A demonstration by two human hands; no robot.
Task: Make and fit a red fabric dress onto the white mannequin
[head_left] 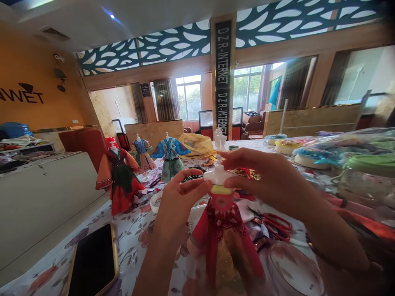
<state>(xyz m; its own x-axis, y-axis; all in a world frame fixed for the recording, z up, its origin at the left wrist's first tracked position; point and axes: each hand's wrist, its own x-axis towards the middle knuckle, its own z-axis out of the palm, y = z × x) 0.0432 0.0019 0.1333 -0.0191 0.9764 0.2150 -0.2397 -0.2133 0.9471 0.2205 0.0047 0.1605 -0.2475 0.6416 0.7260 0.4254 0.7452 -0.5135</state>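
Both hands are around a small white mannequin stand (216, 176), with a slim torso shape rising above its wider lower part. My left hand (179, 193) pinches the left edge of that part, thumb in front. From the other side, my right hand (262, 172) grips it with the thumb low and the index finger at the narrow stem. Just below is a yellow band, then a miniature red dress (224, 222) with a beaded top and a gold-brown front panel. Whether the stand and the dress are joined, I cannot tell.
Three dressed miniature mannequins, in red-green (119, 176), peach-blue (142, 154) and blue (168, 156), stand at the left back. A phone (92, 261) lies at front left. Red-handled scissors (274, 226), a round clear dish (294, 269) and a green-lidded jar (367, 181) are on the right.
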